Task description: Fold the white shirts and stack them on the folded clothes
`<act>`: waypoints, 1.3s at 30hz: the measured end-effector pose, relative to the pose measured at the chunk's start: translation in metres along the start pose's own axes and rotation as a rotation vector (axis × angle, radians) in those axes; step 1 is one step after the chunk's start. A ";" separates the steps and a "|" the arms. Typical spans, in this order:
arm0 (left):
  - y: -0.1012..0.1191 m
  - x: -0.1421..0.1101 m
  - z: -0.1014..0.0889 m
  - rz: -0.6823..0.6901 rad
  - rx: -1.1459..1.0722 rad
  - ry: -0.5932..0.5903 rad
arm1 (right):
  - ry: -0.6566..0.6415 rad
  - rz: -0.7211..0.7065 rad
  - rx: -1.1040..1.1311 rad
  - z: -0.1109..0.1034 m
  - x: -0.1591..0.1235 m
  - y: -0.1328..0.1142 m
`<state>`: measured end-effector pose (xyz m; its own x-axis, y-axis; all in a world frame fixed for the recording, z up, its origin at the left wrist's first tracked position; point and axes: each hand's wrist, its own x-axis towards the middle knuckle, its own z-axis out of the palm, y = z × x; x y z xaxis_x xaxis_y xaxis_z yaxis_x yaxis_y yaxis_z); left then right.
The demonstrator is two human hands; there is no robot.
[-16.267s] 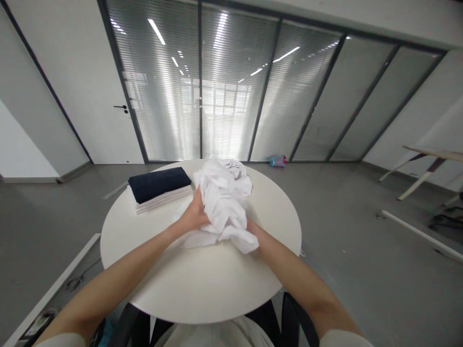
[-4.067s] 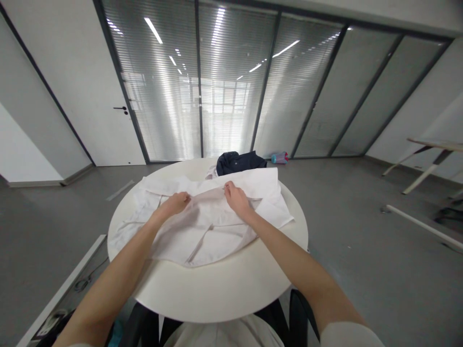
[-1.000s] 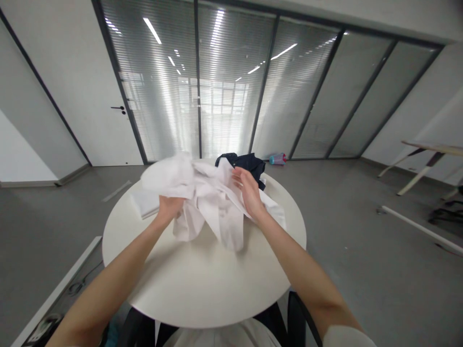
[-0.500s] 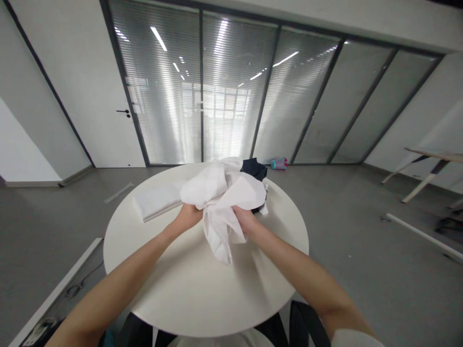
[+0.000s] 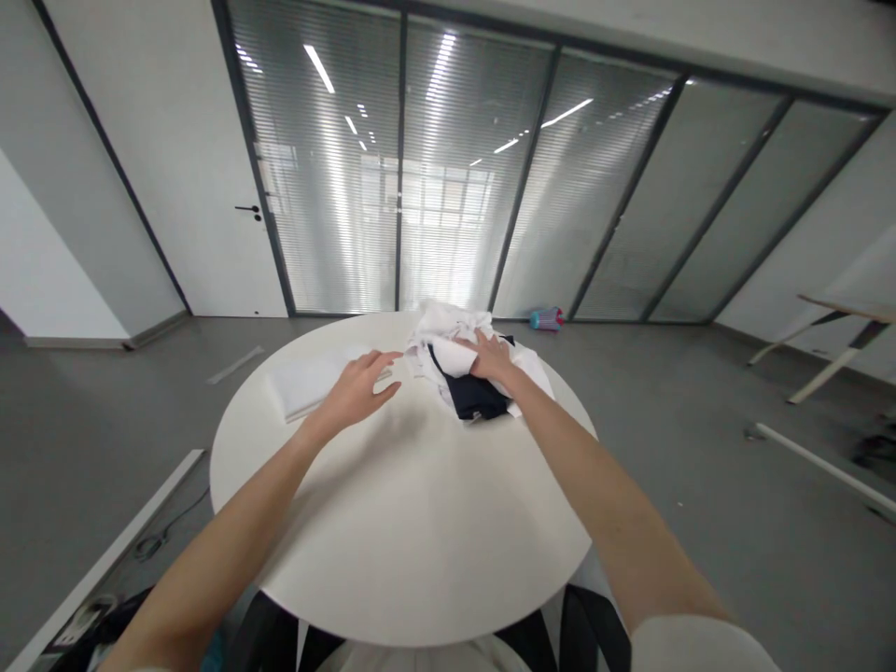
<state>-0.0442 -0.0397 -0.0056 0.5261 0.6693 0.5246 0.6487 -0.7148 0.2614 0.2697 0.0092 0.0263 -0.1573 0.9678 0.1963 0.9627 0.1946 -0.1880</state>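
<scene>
A crumpled heap of white cloth [image 5: 438, 331] lies at the back of the round white table [image 5: 420, 551]. Dark navy cloth [image 5: 476, 397] pokes out of its front side. My right hand [image 5: 488, 357] rests on the heap with its fingers spread. Left of the heap, my left hand [image 5: 364, 385] hovers over the table, thumb and fingers apart, holding nothing. Beyond it lies a flat, folded white cloth [image 5: 301, 383], partly covered by that hand. What kind of garments are in the heap I cannot tell.
Dark chair parts [image 5: 592, 625] stand against the table's front edge. On the floor behind is a blue and pink object [image 5: 546, 319]. White bars lie on the floor at left [image 5: 119, 560] and right [image 5: 826, 467]. Another table [image 5: 850, 313] stands far right.
The white cloth both hands held up in front now lies on the heap at the back. My left hand has let go and moved left; my right hand has spread onto the heap.
</scene>
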 end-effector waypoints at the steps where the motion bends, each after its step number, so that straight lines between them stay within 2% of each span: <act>1: -0.001 -0.001 0.001 0.001 0.039 -0.048 | -0.018 0.016 -0.036 0.013 0.000 0.001; 3: -0.008 -0.002 0.006 -0.033 0.128 -0.120 | -0.061 0.063 -0.081 0.031 0.002 0.004; 5: -0.022 -0.004 0.012 -0.117 0.228 -0.182 | -0.099 0.110 -0.091 0.036 0.007 0.010; 8: -0.050 -0.007 0.019 -0.316 0.389 -0.305 | -0.153 0.146 -0.098 0.023 0.014 0.013; 11: -0.074 -0.009 0.019 -0.468 0.471 -0.428 | -0.194 0.164 -0.132 0.002 0.011 0.004; 12: -0.079 -0.010 0.017 -0.494 0.471 -0.453 | -0.175 0.160 -0.139 -0.004 0.008 -0.002; 14: -0.086 -0.010 0.015 -0.517 0.456 -0.474 | -0.054 0.130 -0.141 -0.010 0.001 -0.019; 17: -0.087 -0.011 0.014 -0.525 0.456 -0.459 | 0.141 0.078 -0.142 0.000 -0.003 -0.043; 19: -0.087 -0.012 0.016 -0.519 0.471 -0.453 | 0.145 0.075 -0.178 0.017 0.000 -0.049; 23: -0.088 -0.013 0.016 -0.515 0.477 -0.426 | 0.118 0.063 -0.312 0.057 0.012 -0.035; 26: -0.086 -0.011 0.009 -0.577 0.443 -0.366 | 0.155 0.060 -0.327 0.073 0.020 -0.016; 29: -0.086 -0.009 0.002 -0.646 0.416 -0.343 | 0.173 0.032 -0.319 0.076 0.022 -0.005; 32: -0.090 -0.009 0.001 -0.645 0.409 -0.347 | 0.208 -0.028 -0.294 0.073 0.015 -0.006; 36: -0.096 -0.010 0.006 -0.624 0.439 -0.317 | 0.300 -0.048 -0.200 0.062 -0.007 -0.025; 39: -0.094 -0.008 0.004 -0.644 0.476 -0.255 | 0.381 -0.141 -0.106 0.054 -0.031 -0.050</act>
<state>-0.1073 0.0233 -0.0381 0.0447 0.9835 0.1755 0.9974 -0.0538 0.0476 0.2144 -0.0217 -0.0227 -0.2161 0.8007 0.5587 0.9578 0.2848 -0.0378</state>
